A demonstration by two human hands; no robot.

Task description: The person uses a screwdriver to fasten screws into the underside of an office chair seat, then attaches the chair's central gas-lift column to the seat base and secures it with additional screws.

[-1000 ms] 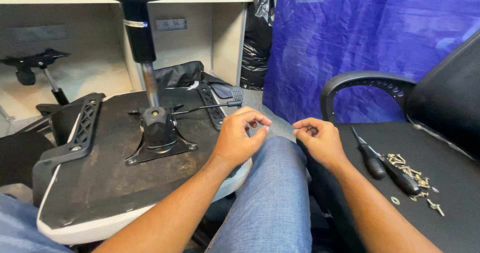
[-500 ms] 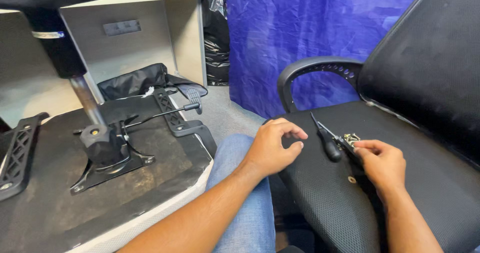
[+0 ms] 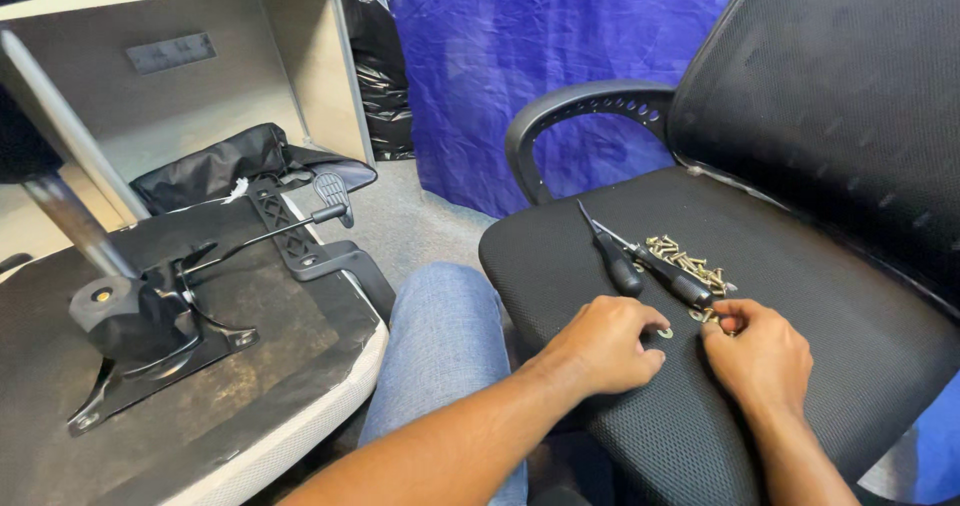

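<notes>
Fingertips do the work as we pick small parts off the black chair seat: our right hand pinches a brass screw at the near edge of the screw pile, while our left hand rests curled, holding nothing, beside a washer just near the two screwdrivers, so we lift slowly without scattering the rest.

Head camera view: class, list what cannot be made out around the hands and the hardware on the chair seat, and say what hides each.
- Whatever the right hand pinches: hidden by its curled fingers.
- The left hand palm: turned down onto the chair seat; only a small washer shows beside it.
- The pile of screws: too small to count or sort.
- The overturned seat base: cut off by the left and bottom edges.
</notes>
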